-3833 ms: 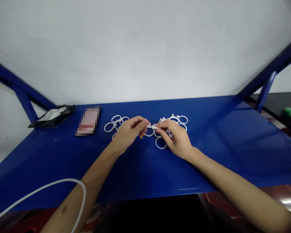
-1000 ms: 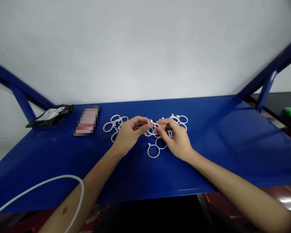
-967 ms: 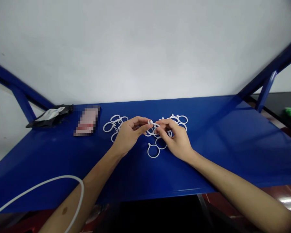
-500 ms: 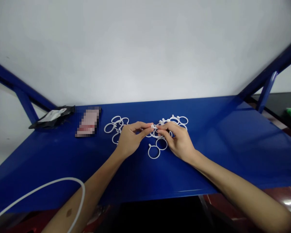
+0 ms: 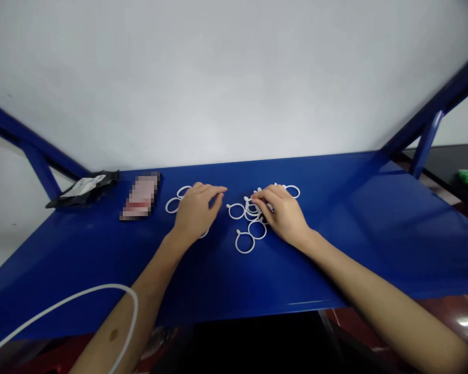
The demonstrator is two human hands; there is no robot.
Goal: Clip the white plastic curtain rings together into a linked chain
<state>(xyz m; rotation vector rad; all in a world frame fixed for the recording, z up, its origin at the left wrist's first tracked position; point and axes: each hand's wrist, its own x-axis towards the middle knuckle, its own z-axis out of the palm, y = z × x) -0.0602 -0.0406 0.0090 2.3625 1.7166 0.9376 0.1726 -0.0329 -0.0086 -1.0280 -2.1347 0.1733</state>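
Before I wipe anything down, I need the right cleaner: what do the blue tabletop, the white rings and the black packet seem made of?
Blue tabletop: probably painted metal, perhaps laminate, glossy; its smooth surface shows soft reflections.
White rings: likely plastic, smooth; they are evenly white without metallic glints.
Black packet: perhaps plastic film, faint sheen; it looks crinkled.

The white rings (image 5: pixel 245 252) at centre look like smooth plastic; the blue desk (image 5: pixel 335 249) — glossy, like painted metal. At left: a crinkled, plastic-looking black packet (image 5: pixel 86 198) — its label (image 5: pixel 83 186) paper-like.
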